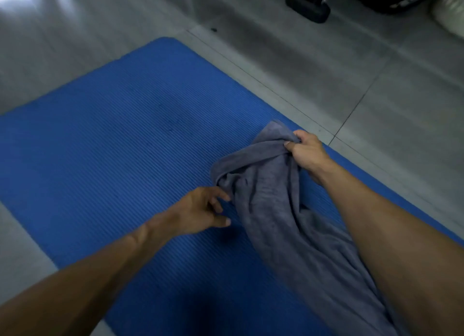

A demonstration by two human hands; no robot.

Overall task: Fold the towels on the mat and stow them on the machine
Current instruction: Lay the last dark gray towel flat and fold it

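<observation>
Head view: the right hand is gripping a bunched, unfolded towel lying on the mat. The left hand is reaching beside it, fingers relaxed, holding nothing. Folding is barely starting; stowing remains.

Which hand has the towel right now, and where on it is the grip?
The right hand grips the grey towel at its bunched far end. The left hand holds nothing, fingers loose beside the towel's left fold.
</observation>
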